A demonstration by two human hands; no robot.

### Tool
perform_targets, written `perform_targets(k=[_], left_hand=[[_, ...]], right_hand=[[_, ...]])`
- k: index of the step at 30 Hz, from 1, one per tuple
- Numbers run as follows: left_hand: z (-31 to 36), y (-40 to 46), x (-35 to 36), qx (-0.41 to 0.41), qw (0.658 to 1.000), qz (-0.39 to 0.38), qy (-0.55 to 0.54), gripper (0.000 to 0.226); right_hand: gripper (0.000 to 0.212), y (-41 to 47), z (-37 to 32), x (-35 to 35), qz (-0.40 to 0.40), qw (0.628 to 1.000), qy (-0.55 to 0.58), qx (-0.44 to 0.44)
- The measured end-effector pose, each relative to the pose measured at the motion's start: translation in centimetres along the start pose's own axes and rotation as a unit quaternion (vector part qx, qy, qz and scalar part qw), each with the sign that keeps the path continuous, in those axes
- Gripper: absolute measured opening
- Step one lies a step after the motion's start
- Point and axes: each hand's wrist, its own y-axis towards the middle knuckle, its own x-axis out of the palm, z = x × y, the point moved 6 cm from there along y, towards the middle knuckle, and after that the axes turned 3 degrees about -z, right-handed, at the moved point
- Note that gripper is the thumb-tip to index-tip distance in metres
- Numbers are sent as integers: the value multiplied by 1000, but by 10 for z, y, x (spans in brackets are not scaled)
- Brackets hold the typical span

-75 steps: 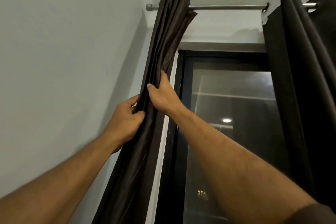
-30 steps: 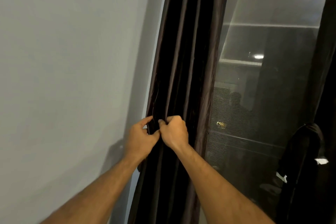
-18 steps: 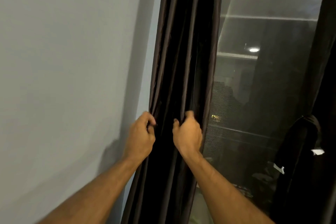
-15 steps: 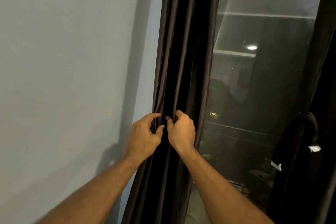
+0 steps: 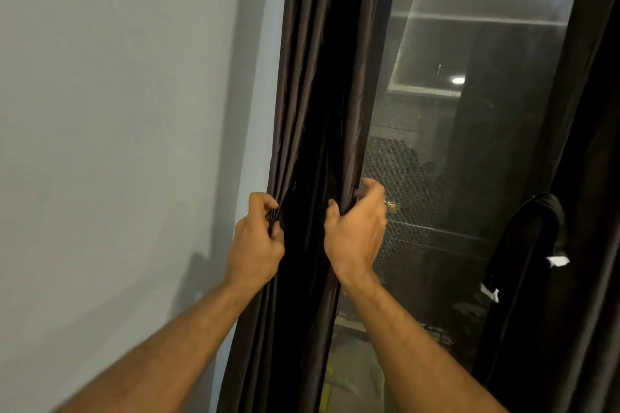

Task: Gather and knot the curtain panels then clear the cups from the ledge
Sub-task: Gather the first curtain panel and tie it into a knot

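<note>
Meanwhile, left hand [image 5: 256, 245] and right hand [image 5: 357, 231], fingers pinching opposite edges of the dark curtain panel [image 5: 315, 94].

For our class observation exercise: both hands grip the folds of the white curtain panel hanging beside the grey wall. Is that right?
Not quite. The head view shows the curtain panel is dark brown, not white. The left hand and right hand do grip its folds beside the grey wall.

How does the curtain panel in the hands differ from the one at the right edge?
The left curtain panel hangs in long straight pleats; the right curtain panel bunches into what looks like a knot. The left hand and right hand grip the left panel's two edges; nothing touches the right panel. Both are dark fabric.
</note>
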Motion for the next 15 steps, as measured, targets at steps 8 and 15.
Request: perform_targets(k=[8,15], left_hand=[[22,-6,19,52,998,-27,-5,33],[8,-1,17,3,1000,4,-8,27]], right_hand=[[32,3,-8,32,-157,986,49,-16],[33,-3,-4,41,-263,934,241,22]])
